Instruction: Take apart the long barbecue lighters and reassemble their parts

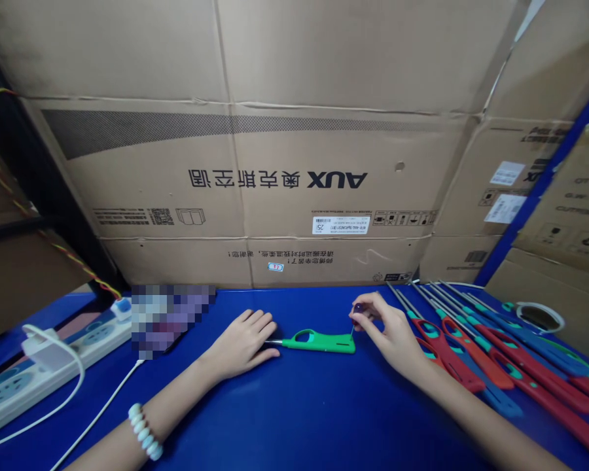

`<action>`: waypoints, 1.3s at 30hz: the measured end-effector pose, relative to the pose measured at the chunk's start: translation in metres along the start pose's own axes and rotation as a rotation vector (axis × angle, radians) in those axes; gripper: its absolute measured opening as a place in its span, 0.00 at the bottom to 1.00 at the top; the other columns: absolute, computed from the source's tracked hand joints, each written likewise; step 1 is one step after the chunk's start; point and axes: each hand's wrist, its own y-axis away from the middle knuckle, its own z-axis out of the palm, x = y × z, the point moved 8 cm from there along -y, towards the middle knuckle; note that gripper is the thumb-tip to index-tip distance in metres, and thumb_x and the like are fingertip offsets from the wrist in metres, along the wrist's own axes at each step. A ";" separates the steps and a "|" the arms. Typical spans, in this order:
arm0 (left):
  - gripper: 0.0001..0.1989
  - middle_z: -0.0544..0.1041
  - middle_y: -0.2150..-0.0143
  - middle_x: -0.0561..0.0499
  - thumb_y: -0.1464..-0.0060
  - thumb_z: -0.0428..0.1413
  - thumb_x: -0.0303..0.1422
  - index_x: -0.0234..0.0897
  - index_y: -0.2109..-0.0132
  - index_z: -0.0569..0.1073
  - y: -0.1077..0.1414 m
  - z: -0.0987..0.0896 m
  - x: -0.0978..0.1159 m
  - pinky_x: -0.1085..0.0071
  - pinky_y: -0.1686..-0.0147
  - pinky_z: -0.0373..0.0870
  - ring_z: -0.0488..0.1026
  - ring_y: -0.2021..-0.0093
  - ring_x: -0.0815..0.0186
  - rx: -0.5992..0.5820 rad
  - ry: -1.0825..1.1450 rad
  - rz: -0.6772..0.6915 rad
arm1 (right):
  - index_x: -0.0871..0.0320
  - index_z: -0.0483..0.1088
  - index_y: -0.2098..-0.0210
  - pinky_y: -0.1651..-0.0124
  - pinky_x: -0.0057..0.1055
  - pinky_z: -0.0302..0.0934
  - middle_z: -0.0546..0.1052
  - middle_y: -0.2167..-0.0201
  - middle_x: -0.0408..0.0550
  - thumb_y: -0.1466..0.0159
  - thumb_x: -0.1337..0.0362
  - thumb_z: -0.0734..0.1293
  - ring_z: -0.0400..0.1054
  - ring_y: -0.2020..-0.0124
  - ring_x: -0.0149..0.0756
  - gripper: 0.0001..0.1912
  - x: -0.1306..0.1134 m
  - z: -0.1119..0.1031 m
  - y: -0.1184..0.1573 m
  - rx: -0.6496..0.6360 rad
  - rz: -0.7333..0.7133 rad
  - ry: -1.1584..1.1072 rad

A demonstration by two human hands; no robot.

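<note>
A green long-nosed gas lighter (319,342) lies flat on the blue table, its trigger loop toward the left. My left hand (245,341) rests over the lighter's metal tube and holds it against the table, hiding the tube's far end. Between the thumb and fingers of my right hand (385,330) is a small screwdriver (358,309) with a dark round handle. Its thin shaft slants down to the right end of the lighter's handle; whether the tip sits inside a hole there, I cannot tell.
Several red, orange and blue lighters (515,366) lie in a pile at the right, near a roll of tape (540,316). On the left are a white power strip (95,333), a charging cable (103,409) and a pixelated object (169,320). Cardboard (275,144) walls the table's back.
</note>
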 end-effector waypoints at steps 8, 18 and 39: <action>0.27 0.59 0.35 0.43 0.35 0.42 0.47 0.40 0.34 0.53 -0.009 -0.009 0.053 0.56 0.41 0.54 0.58 0.38 0.53 -0.102 0.302 0.154 | 0.55 0.62 0.62 0.66 0.30 0.66 0.73 0.69 0.44 0.33 0.62 0.61 0.71 0.73 0.32 0.04 -0.018 0.013 0.005 -0.059 0.003 -0.163; 0.33 0.48 0.30 0.47 0.38 0.47 0.48 0.47 0.32 0.45 -0.008 -0.004 0.075 0.48 0.36 0.46 0.46 0.32 0.52 -0.225 0.546 0.119 | 0.56 0.63 0.63 0.67 0.27 0.66 0.72 0.69 0.43 0.35 0.65 0.63 0.70 0.73 0.30 0.02 -0.029 0.020 0.010 -0.083 -0.005 -0.202; 0.29 0.57 0.35 0.43 0.39 0.50 0.45 0.48 0.34 0.54 -0.008 -0.010 0.071 0.45 0.40 0.51 0.53 0.36 0.48 -0.174 0.454 0.090 | 0.56 0.64 0.67 0.72 0.27 0.59 0.68 0.72 0.42 0.35 0.57 0.64 0.62 0.76 0.30 0.09 -0.033 0.021 0.011 -0.101 -0.048 -0.077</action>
